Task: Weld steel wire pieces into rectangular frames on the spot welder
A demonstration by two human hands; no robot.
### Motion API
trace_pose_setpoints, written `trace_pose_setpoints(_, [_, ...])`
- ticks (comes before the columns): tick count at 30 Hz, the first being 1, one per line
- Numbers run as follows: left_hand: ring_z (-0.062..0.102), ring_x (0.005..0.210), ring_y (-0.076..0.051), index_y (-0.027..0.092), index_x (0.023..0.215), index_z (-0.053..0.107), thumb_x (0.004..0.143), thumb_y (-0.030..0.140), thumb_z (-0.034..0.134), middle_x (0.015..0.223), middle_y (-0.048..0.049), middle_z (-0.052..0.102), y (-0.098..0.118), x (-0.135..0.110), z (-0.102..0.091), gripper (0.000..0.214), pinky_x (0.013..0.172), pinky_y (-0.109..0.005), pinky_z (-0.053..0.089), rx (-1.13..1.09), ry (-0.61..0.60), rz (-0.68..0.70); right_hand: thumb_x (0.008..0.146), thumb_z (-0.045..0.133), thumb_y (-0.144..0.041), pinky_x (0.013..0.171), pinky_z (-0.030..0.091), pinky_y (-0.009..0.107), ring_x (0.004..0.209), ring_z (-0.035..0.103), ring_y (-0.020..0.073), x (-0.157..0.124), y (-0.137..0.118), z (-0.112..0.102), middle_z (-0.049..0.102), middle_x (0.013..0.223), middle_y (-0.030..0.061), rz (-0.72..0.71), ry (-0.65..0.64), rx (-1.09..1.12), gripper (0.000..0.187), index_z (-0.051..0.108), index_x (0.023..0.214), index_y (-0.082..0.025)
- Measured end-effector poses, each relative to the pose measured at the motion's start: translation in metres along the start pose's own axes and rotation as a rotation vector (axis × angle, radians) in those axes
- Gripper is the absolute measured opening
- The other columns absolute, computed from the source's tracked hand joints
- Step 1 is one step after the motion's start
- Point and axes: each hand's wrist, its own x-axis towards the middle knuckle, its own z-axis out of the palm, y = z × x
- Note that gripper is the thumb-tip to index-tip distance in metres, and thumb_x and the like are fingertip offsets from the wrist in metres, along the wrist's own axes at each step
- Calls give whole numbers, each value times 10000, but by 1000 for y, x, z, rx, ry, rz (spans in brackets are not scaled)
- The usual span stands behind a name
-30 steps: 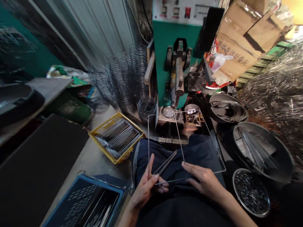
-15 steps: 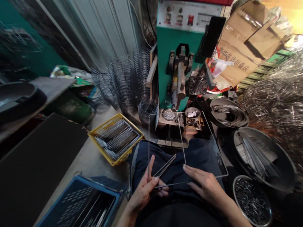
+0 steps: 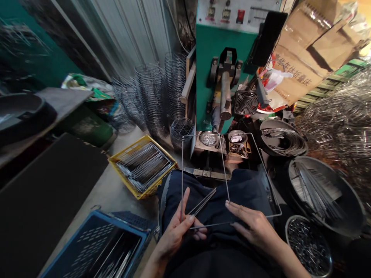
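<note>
I hold a thin square wire frame (image 3: 262, 160) flat over my lap. My left hand (image 3: 178, 231) pinches its near left corner and also grips a few short straight wires (image 3: 203, 201) that point up and right. My right hand (image 3: 252, 226) rests on the near side of the frame, fingers curled on the wire where a cross wire (image 3: 223, 166) meets it. The frame's far side reaches toward the green machine (image 3: 220, 65).
A yellow crate (image 3: 143, 164) of wire pieces sits left of my knees, a blue crate (image 3: 101, 247) nearer left. Metal bowls of wires (image 3: 321, 191) and small parts (image 3: 308, 247) stand at right. Stacked wire baskets (image 3: 156, 96) and cardboard (image 3: 307, 42) lie behind.
My head has shifted slightly, so the scene slid a little left. Both hands and the wire frame keep the same hold and pose.
</note>
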Motion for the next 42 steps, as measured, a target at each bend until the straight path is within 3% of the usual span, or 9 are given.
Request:
trace_pose_setpoints(24, [733,659,-230,334,1542,-86,957,313,545,776,-85,753,7,5,4,860,576,-268,542,-34,5,15,935,534,-164,1070,464,341,1275,531,200,7,-4,-8,528,1420,33,65,-16,45,549,447,1461,-292])
trace_pose_setpoints(30, [735,673,-241,303,1536,-135,952,322,552,785,-94,757,3,12,-7,902,585,-279,544,13,-23,0,917,551,-145,1082,446,350,1288,519,201,11,-2,-1,519,1429,44,87,-13,60,562,453,1456,-274])
trace_pose_setpoints(35, [735,680,-238,270,1553,-88,929,291,589,798,-87,763,28,61,-20,921,619,-313,566,66,-82,104,942,574,-225,1052,465,352,1238,565,206,55,19,-11,566,1385,53,46,95,-48,497,486,1430,-258])
trace_pose_setpoints(39, [742,676,-230,252,1559,-47,905,249,614,792,-76,768,76,128,-26,930,602,-294,574,92,-124,204,895,666,-310,956,522,361,1117,644,234,120,52,-47,651,1272,59,57,182,-151,602,449,1455,-271])
trace_pose_setpoints(42, [748,696,-229,251,1556,-37,900,216,614,807,-81,772,115,175,-32,925,599,-283,580,113,-146,239,847,722,-355,924,526,396,1076,659,277,166,79,-80,681,1211,92,55,245,-234,626,502,1417,-221])
